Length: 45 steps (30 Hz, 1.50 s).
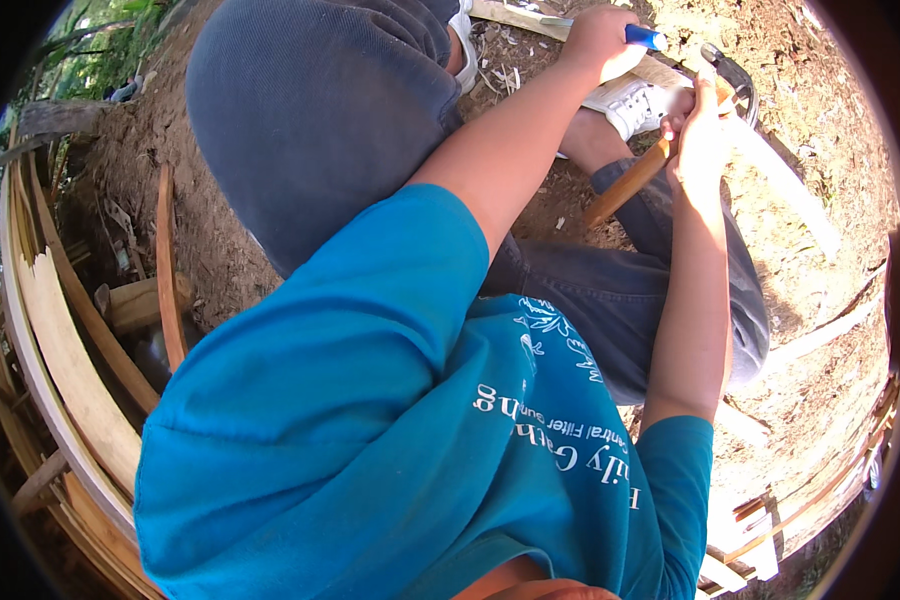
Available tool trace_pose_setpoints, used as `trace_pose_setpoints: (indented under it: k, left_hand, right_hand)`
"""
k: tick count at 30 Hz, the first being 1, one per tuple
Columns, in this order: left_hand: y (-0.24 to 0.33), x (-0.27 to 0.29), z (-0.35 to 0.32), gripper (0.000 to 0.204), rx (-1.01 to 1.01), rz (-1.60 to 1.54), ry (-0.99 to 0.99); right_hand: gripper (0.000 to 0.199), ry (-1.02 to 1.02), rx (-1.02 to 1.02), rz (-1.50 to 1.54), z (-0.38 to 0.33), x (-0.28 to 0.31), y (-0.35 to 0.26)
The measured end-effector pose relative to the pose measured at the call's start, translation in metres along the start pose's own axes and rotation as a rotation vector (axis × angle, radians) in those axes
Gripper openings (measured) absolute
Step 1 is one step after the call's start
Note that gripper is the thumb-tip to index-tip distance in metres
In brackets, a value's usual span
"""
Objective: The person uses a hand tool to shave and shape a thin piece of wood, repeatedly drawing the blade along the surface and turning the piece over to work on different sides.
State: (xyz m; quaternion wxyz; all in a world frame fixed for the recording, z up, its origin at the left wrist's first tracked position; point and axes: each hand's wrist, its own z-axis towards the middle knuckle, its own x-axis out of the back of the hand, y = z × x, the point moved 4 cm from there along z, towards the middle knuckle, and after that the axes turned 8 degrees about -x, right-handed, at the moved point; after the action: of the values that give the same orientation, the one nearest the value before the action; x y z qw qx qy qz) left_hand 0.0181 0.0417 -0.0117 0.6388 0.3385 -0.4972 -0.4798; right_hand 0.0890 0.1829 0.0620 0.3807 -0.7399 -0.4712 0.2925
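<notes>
Blue plastic marks the handle of a tool (pixel 645 37), around which the left hand (pixel 598 40) is clenched; the tool's working end is hidden beyond that grip. A brown wooden-handled hammer with a dark curved metal head (pixel 735 80) is grasped by the right hand (pixel 700 125), fingers closed just below the head, the handle slanting down from the grip. A pale wooden strip (pixel 785 185) lies under both grips, beside a white shoe (pixel 630 103).
</notes>
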Motion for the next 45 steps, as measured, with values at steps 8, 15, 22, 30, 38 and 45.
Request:
trace_pose_setpoints:
  k: [8,15,22,30,38,45]
  left_hand:
    - [-0.023,-0.020,0.002,0.011,-0.043,0.110,-0.100]
    - [-0.045,-0.031,-0.007,0.012,-0.291,0.185,0.019]
    - [-0.008,-0.002,0.001,0.018,-0.099,0.080,0.006]
    - [-0.021,-0.009,0.006,0.016,-0.109,0.074,0.022]
    - [-0.019,-0.011,0.004,0.011,-0.114,-0.030,0.038]
    - [-0.024,-0.008,0.007,0.009,-0.250,0.043,0.025]
  right_hand:
    - [0.020,-0.048,-0.086,-0.053,-0.001,-0.003,0.003]
    - [0.020,-0.073,-0.071,-0.065,0.001,0.001,-0.003]
    - [0.015,-0.052,-0.011,-0.062,-0.007,0.002,-0.024]
    - [0.018,-0.066,0.063,-0.077,-0.014,0.001,-0.036]
    - [0.018,-0.191,0.025,-0.261,-0.012,-0.007,0.002]
    - [0.018,-0.181,-0.019,-0.241,-0.010,-0.009,0.004]
